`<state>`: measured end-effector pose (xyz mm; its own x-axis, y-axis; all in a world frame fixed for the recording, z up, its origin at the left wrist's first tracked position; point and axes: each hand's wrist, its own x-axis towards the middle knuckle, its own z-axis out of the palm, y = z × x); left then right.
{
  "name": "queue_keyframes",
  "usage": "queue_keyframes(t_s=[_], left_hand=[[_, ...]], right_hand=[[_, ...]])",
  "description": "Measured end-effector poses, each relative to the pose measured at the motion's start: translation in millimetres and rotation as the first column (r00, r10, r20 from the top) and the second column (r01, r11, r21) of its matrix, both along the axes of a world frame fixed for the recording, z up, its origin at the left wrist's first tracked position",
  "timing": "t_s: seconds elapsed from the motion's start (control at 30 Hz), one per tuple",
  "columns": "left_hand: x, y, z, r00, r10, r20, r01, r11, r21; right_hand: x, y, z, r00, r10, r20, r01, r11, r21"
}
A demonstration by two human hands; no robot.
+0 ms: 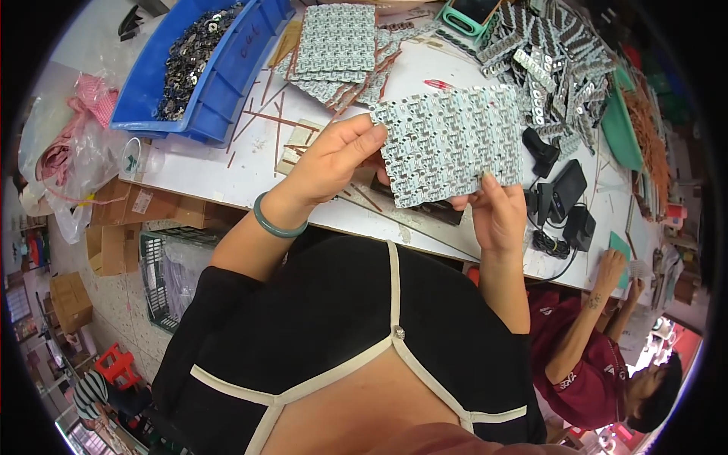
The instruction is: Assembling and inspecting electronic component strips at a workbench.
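Left hand point(334, 161), green bangle point(279, 221) at wrist, pinching left edge of patterned circuit panel point(447, 142) between thumb and fingers. Right hand point(497, 212) gripping same panel at lower right corner, thumb on front face. Panel held tilted above white table point(220, 163), in front of chest, clear of the surface. Behind: stack of similar panels point(335, 42), loose brown strips point(265, 117). Far left: blue bin point(227, 76) filled with small dark metal parts. Far right: heap of separated strip pieces point(546, 61), black devices point(565, 189) with cable. Lower right: another person's hand point(610, 267) resting on table edge.
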<state>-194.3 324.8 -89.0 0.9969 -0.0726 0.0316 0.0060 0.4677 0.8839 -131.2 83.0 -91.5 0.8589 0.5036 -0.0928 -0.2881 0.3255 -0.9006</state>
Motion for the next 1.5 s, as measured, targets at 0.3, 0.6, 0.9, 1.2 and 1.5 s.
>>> queue_keyframes(t_s=[0.3, 0.6, 0.9, 1.2, 1.5], left_hand=[[5.7, -11.9, -6.1, 0.999, -0.035, -0.012, 0.036, 0.999, 0.025], [4.9, -12.6, -4.0, 0.998, -0.043, -0.041, 0.042, 0.999, -0.024], [9.1, -9.0, -10.6, 0.996, 0.014, -0.084, -0.025, 0.99, -0.137], [5.6, -13.9, -10.3, 0.917, 0.307, 0.255, -0.342, 0.934, 0.102], [14.3, -60.1, 12.1, 0.59, -0.351, 0.727, -0.585, 0.435, 0.685]], right_hand=[[-9.9, -10.7, -12.1, 0.997, -0.077, -0.012, 0.078, 0.994, 0.078], [-8.7, -16.4, -12.7, 1.0, 0.006, -0.016, -0.005, 0.997, 0.081], [-12.5, -14.2, -5.8, 0.996, 0.063, 0.07, -0.065, 0.998, 0.016], [-6.5, -13.7, -12.4, 0.995, 0.085, 0.051, -0.083, 0.996, -0.026], [-14.9, 14.0, -6.9, 0.991, -0.118, 0.069, 0.116, 0.993, 0.034]])
